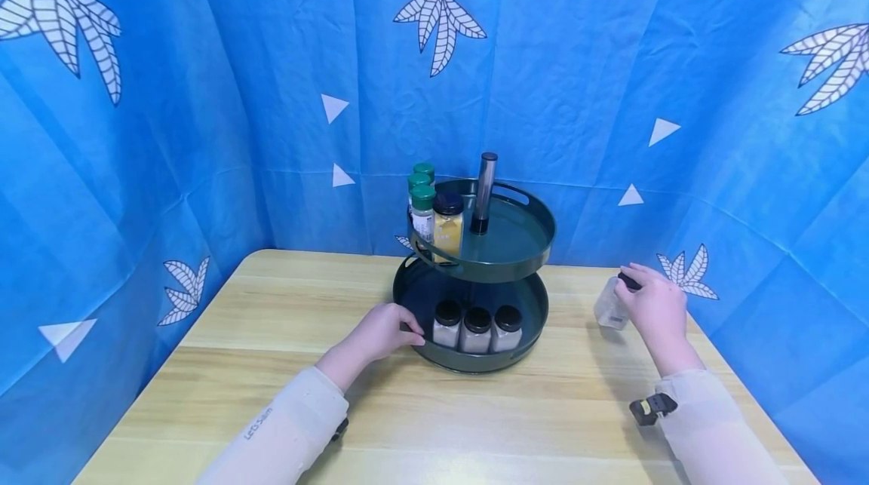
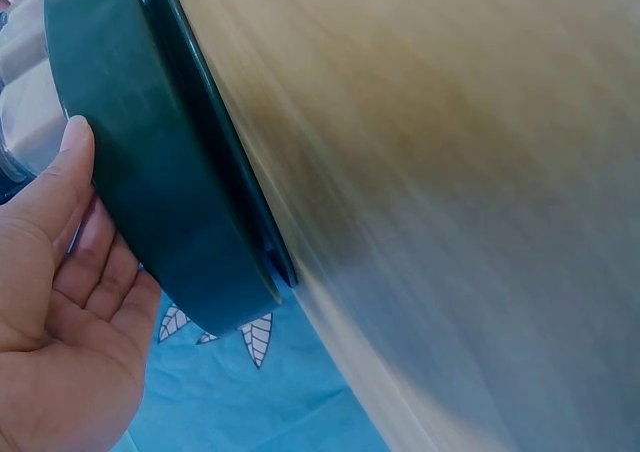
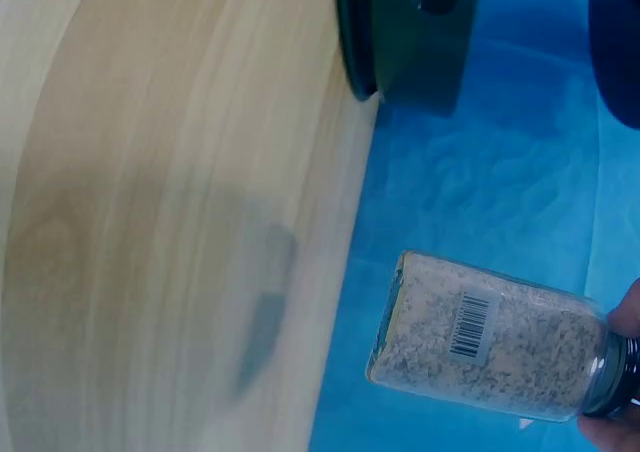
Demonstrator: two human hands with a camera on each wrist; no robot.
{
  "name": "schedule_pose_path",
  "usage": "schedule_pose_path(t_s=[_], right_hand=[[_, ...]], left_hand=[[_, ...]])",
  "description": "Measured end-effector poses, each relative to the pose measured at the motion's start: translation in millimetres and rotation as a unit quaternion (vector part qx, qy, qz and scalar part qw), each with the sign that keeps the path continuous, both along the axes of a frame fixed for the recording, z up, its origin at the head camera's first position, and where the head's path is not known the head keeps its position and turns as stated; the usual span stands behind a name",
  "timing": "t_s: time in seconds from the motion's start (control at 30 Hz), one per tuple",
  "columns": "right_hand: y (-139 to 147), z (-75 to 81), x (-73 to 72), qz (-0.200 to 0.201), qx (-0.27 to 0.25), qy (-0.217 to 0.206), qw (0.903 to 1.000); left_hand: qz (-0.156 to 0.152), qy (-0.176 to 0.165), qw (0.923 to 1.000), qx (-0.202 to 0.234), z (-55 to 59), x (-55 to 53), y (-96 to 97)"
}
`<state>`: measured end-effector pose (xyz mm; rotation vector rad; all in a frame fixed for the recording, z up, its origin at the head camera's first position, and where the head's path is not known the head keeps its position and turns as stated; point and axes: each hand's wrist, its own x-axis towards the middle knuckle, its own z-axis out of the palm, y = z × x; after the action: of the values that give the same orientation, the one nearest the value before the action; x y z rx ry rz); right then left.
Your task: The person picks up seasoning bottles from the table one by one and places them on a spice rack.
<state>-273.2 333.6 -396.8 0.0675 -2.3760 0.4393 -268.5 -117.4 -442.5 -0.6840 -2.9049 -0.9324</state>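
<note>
A dark green two-tier round rack [image 1: 516,268] stands at the back middle of the table. My left hand [image 1: 382,330] pinches the near left rim of its lower tray [image 2: 150,172], thumb and fingertips at the edge. Over at the right, my right hand [image 1: 657,305] grips a square clear spice jar [image 3: 490,337] by its black lid, tilted and held above the table. Pale, speckled grains fill the jar, and a barcode label shows on its side. Three similar black-lidded jars [image 1: 477,333] stand along the front of the lower tray.
On the upper tray's left side are three green-capped bottles [image 1: 422,212] and a yellow-labelled jar [image 1: 448,232] with a dark lid. A metal post [image 1: 485,191] rises through the rack. Blue patterned cloth [image 1: 577,93] hangs behind and beside the wooden table [image 1: 543,409].
</note>
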Motion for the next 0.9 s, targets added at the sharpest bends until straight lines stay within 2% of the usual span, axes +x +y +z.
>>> schedule_pose_path(t_s=[0.2, 0.43, 0.67, 0.9], right_hand=[[-9.2, 6.8, 5.5, 0.013, -0.008, 0.010, 0.9998], [-17.1, 10.2, 9.2, 0.030, 0.005, 0.047, 0.9985], [-22.8, 13.9, 12.5, 0.046, -0.008, 0.066, 0.9967], [-29.0, 16.9, 16.1, 0.061, 0.003, 0.093, 0.9938]], left_hand=[[0.000, -0.001, 1.0000, 0.001, 0.4, 0.4, 0.8], [0.001, -0.003, 1.0000, 0.001, -0.7, -0.9, 0.4], [-0.003, 0.000, 1.0000, 0.000, 0.9, -0.7, -0.1], [0.006, -0.010, 0.9999, 0.001, 1.8, -0.1, 1.3]])
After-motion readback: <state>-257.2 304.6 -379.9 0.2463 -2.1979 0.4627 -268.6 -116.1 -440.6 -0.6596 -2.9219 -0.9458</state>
